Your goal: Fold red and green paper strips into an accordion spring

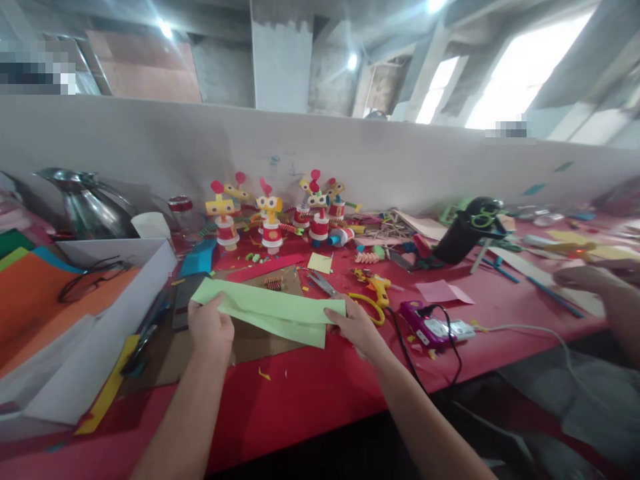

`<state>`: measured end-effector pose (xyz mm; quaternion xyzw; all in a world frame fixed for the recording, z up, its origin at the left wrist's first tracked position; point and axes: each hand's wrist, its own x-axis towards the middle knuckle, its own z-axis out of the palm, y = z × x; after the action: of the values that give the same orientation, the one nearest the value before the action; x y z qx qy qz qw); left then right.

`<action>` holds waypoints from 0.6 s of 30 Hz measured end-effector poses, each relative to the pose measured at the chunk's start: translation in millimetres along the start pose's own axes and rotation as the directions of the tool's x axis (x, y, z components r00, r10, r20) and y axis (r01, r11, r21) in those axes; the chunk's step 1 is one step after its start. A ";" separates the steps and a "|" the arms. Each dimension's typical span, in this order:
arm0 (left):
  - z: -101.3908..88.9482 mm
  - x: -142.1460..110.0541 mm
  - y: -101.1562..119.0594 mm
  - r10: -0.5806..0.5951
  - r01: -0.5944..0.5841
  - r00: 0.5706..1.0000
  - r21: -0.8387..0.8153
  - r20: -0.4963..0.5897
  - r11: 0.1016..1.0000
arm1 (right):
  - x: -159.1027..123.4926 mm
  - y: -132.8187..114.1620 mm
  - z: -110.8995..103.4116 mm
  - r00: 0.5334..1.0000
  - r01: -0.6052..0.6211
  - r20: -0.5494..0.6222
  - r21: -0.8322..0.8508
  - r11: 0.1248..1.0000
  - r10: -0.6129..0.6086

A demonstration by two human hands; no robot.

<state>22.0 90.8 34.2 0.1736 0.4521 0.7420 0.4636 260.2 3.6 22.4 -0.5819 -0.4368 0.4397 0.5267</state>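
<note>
A light green strip of paper point(270, 313) with a lengthwise fold is stretched between my hands, above a piece of brown cardboard point(250, 340). My left hand point(213, 323) grips its left end, and the right end is pinched by my right hand point(353, 323). Just behind the paper, a pair of scissors point(324, 283) lies by my right fingers. A small striped paper coil point(274, 284) rests on the cardboard. Close to the right hand sits a yellow glue gun point(379, 288).
Several paper figures point(271, 223) stand at the back. Left is a white box point(120, 300) of coloured paper, near a steel jug point(90, 207). A purple power strip point(430, 327) with cables lies right. Another person's hand point(585, 287) is at far right. A black holder point(465, 230) leans behind.
</note>
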 end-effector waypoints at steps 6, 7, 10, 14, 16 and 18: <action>1.6 -2.2 -9.3 -0.014 0.024 0.990 0.067 -0.138 0.997 | -18.6 10.3 3.0 0.989 0.085 0.148 -0.502 0.861 -0.011; 1.2 -1.7 -12.2 0.010 0.000 0.992 0.085 -0.128 0.996 | -19.4 11.3 3.4 0.992 0.124 0.099 -0.626 0.769 -0.080; 0.5 -1.2 -20.2 0.094 -0.081 0.992 0.132 -0.088 0.988 | -17.8 12.4 3.8 0.976 0.107 -0.019 -0.821 0.561 -0.215; 0.3 -1.3 -24.8 0.126 -0.111 0.989 0.185 -0.072 0.977 | -16.9 13.2 0.8 0.921 0.248 -0.011 -0.755 0.606 -0.390; -0.7 -2.8 -22.0 0.187 -0.162 0.980 0.277 -0.065 0.947 | -19.8 15.1 -3.1 0.867 0.372 -0.007 -0.656 0.657 -0.497; -3.4 -7.3 -14.4 0.285 -0.258 0.958 0.365 -0.020 0.895 | -24.2 18.7 -8.9 0.818 0.471 0.003 -0.578 0.666 -0.575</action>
<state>31.1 85.2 21.5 0.2894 0.5676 0.7103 0.2993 264.0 -23.1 5.6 -0.5951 -0.6440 0.0687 0.4758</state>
